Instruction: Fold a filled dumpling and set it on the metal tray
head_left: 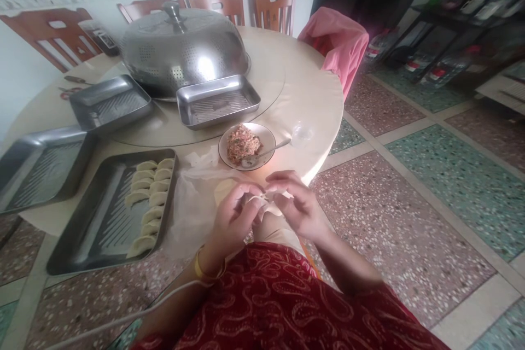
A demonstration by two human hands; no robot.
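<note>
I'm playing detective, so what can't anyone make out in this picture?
In the head view:
Part of the dough wrapper: behind the left hand and right hand.
Anything under the metal dome: hidden by its shell.
End of the leftmost tray: cut off by the left edge.
Small items, upper right: blurred.

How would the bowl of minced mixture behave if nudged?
The bowl would likely slide, not tip, looking wide and shallow. The spoon might swing, since it sticks out over one side. The heaped mixture probably stays clumped.
</note>
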